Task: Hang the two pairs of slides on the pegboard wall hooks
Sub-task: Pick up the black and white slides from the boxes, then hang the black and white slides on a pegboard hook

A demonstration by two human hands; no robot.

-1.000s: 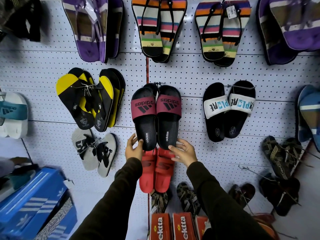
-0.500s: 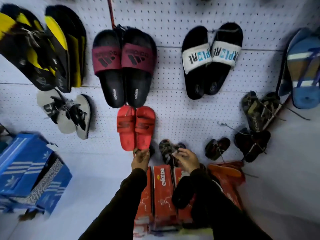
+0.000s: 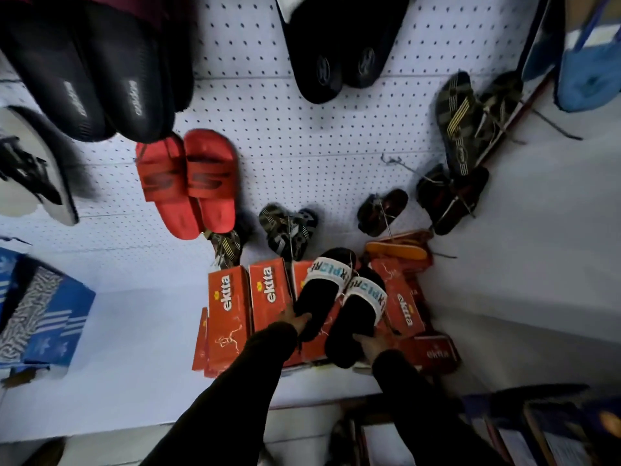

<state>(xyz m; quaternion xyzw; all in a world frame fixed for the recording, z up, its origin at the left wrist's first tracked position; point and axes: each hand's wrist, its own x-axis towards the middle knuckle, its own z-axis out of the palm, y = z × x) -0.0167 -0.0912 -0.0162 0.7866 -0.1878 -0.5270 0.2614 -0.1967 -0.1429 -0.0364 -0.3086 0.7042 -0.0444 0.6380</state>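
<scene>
A pair of black slides with white lettered straps (image 3: 339,297), tied together, lies on top of the red shoe boxes (image 3: 268,294) at the foot of the pegboard wall (image 3: 302,146). My left hand (image 3: 295,319) grips the heel of the left slide. My right hand (image 3: 373,343) grips the heel of the right slide. A black pair with maroon straps (image 3: 111,79) hangs at the upper left, with a red pair (image 3: 188,183) just below it. An empty hook (image 3: 398,163) sticks out of the pegboard to the right.
Another black pair with white straps (image 3: 332,45) hangs at the top centre. Small dark sandals (image 3: 290,230) and striped ones (image 3: 463,122) hang low on the wall. Blue shoe boxes (image 3: 43,314) lie at the left, and more boxes (image 3: 537,428) at the bottom right.
My view has dropped from the hung maroon-strapped pair down to the red boxes. Both hands left that pair, went down, and now hold the black white-strapped slides.
</scene>
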